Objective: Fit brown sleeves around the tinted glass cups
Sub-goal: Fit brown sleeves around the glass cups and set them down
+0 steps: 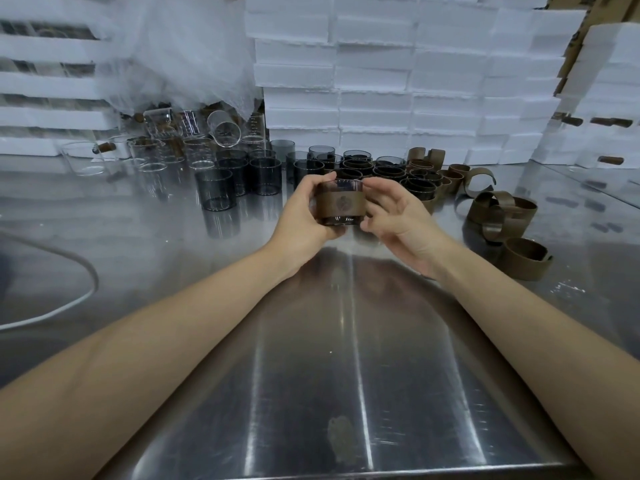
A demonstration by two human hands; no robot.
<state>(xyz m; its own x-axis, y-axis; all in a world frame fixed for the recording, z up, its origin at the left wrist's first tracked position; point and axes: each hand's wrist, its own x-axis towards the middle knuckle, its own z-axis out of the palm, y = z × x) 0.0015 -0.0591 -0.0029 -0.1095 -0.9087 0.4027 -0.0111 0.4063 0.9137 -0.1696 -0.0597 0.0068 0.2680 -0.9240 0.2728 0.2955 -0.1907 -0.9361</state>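
A tinted glass cup [341,186] with a brown sleeve [341,203] wrapped round its middle is held above the steel table. My left hand [304,211] grips its left side, thumb along the rim. Against the cup's right side lies my right hand [394,216], fingers loosely spread and fingertips touching the sleeve. Bare tinted cups [242,176] stand behind to the left. Cups wearing sleeves [391,173] cluster behind the hands. Loose brown sleeves [502,211] lie to the right.
Clear glass cups [156,154] stand at the back left under white netting [180,57]. White foam boxes [398,81] are stacked along the back wall. A white cable [83,296] curves over the steel table [346,375] at the left.
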